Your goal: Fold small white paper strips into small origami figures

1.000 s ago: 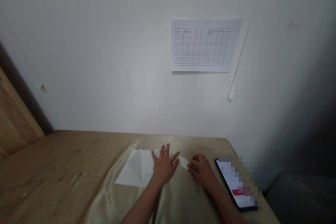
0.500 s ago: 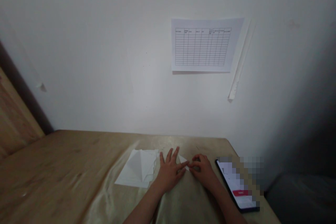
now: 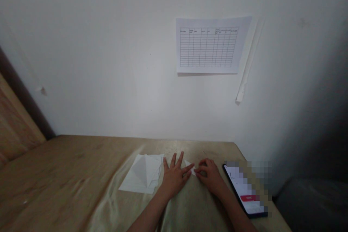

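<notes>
A small folded piece of white paper [image 3: 193, 171] lies on the table between my hands, largely covered by fingers. My left hand [image 3: 175, 177] rests flat with its fingers spread, its forefinger and thumb reaching onto the paper's left side. From the right, my right hand [image 3: 210, 175] pinches the paper's edge between thumb and forefinger, the other fingers curled. Just left of my left hand sits a loose stack of white paper sheets [image 3: 141, 174], the top one showing creases.
A phone [image 3: 241, 188] with a lit screen, partly blurred out, lies right of my right hand on the brown cloth-covered table [image 3: 81, 166]. A printed table sheet [image 3: 209, 47] hangs on the white wall behind. Wooden furniture [image 3: 16, 123] stands at the left.
My left hand has shifted very slightly left, and its fingertips are a little further from my right hand's. The right hand stays pinched at the small paper.
</notes>
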`<act>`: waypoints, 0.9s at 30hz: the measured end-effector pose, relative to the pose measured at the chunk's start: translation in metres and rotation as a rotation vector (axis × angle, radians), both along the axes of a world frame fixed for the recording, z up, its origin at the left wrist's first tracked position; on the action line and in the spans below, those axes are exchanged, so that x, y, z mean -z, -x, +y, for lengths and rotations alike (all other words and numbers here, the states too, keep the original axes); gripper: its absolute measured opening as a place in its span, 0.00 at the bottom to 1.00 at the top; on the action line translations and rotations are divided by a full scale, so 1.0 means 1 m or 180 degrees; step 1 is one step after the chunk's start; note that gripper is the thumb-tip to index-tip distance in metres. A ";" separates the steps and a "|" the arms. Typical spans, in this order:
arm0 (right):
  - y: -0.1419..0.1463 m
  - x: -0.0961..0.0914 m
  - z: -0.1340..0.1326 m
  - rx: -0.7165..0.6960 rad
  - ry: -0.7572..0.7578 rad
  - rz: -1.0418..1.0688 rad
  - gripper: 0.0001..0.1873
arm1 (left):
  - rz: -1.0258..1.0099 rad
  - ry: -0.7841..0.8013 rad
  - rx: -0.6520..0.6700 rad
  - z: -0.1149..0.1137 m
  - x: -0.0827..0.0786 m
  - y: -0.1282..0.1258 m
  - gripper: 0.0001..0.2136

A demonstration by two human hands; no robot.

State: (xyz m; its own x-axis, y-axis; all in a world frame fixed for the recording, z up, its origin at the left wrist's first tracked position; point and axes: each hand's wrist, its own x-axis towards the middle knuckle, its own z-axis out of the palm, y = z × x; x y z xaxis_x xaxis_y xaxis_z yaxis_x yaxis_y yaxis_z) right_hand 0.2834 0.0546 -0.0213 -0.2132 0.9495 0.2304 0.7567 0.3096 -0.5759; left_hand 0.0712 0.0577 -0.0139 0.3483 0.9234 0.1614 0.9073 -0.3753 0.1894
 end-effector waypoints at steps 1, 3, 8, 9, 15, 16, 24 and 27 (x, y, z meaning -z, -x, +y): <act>0.000 0.000 0.000 -0.0005 -0.0002 -0.0006 0.08 | -0.0012 -0.0007 -0.0008 0.001 0.001 0.000 0.19; 0.000 0.000 0.000 -0.0018 -0.0007 -0.0023 0.08 | -0.0018 -0.0010 -0.0041 0.003 0.003 0.001 0.19; 0.000 -0.001 -0.001 -0.0019 -0.0030 0.0003 0.07 | 0.0001 0.0019 -0.0139 0.007 0.005 0.001 0.18; 0.000 -0.002 -0.001 -0.0023 -0.0026 0.0001 0.07 | 0.0000 0.0010 -0.0144 0.008 0.005 0.001 0.18; 0.001 -0.003 -0.002 0.0005 -0.0093 0.0013 0.07 | 0.0017 -0.0022 -0.0312 0.014 0.004 0.004 0.19; 0.000 -0.002 -0.002 -0.0004 -0.0099 0.0022 0.07 | 0.0030 -0.0029 -0.0330 0.015 0.004 0.005 0.19; -0.001 0.001 0.000 -0.0019 -0.0065 0.0021 0.07 | -0.0059 -0.0119 -0.0350 0.017 0.006 0.006 0.19; -0.001 0.001 0.000 -0.0028 -0.0109 0.0062 0.07 | -0.0072 -0.0122 -0.0410 0.019 0.004 0.007 0.19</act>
State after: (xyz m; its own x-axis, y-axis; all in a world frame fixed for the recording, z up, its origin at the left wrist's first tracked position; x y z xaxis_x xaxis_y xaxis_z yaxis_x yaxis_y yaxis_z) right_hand 0.2847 0.0547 -0.0225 -0.2166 0.9391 0.2669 0.7425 0.3360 -0.5795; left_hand 0.0639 0.0767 -0.0182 0.2231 0.9533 0.2038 0.9441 -0.2633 0.1983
